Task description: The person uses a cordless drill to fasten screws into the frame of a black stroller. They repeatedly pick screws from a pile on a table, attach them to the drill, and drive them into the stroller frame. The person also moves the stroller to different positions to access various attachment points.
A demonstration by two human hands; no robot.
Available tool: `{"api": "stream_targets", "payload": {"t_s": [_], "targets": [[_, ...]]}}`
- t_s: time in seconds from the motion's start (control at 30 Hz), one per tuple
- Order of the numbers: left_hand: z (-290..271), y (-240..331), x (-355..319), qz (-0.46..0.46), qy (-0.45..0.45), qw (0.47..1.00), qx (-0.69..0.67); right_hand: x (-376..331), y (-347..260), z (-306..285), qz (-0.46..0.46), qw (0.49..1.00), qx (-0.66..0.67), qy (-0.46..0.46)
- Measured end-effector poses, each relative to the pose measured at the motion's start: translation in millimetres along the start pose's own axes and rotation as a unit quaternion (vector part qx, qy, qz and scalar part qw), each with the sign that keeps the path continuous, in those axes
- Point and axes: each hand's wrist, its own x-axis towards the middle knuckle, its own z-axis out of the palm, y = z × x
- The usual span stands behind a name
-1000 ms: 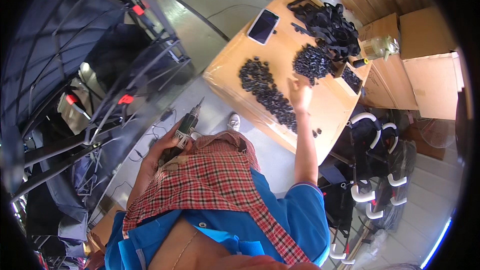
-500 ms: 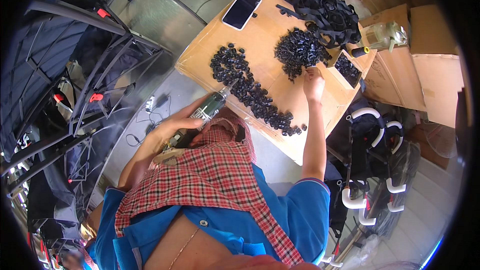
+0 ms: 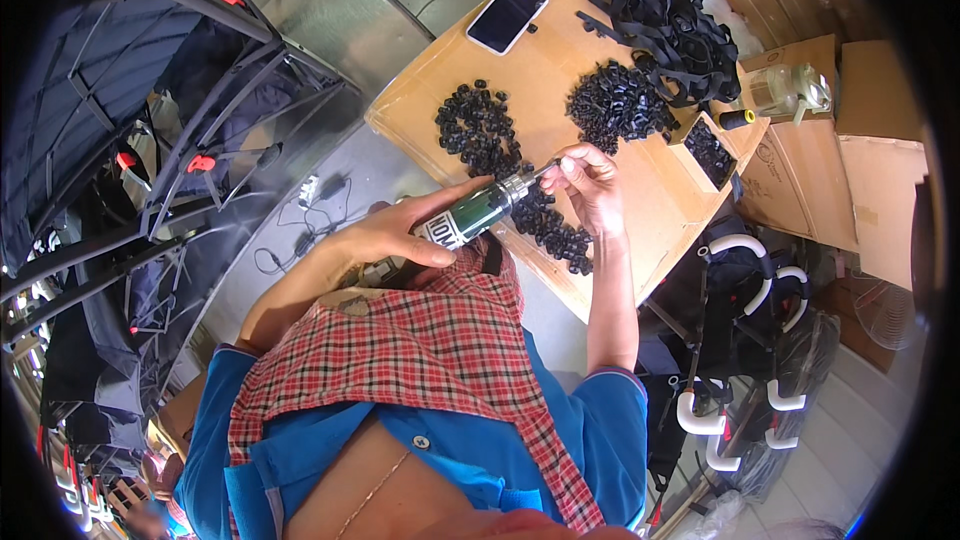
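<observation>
My left hand point(image 3: 395, 235) is wrapped round a dark green electric screwdriver point(image 3: 478, 212), held level over the table's near edge with its bit pointing right. My right hand point(image 3: 592, 190) pinches at the bit's tip; whatever is between the fingertips is too small to make out. Under and beside the tool, a long pile of small black plastic parts point(image 3: 478, 130) runs along the table. Beyond my right hand lies a heap of small black pieces and what look like dark screws point(image 3: 615, 105). A small open box point(image 3: 708, 150) of black parts stands to its right.
The cardboard-topped table point(image 3: 420, 90) also carries a phone point(image 3: 508, 16), tangled black straps point(image 3: 670, 20) and a black-and-yellow spool point(image 3: 737, 119). Cardboard boxes point(image 3: 800, 160) stand at the right, above white curved handles point(image 3: 735, 245). Black folding frames point(image 3: 190, 100) fill the left side.
My right hand has come from the heap of small pieces, leftward and nearer, to the screwdriver's tip. The screwdriver in my left hand has shifted right and swung to a flatter angle.
</observation>
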Motion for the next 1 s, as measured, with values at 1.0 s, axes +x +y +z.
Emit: {"api": "stream_targets", "payload": {"t_s": [1.0], "targets": [[-8.0, -8.0, -6.4, 0.023, -0.008, 0.997, -0.070, 27.0, -5.9, -168.4, -0.059, 0.619, -0.662, 0.419]]}}
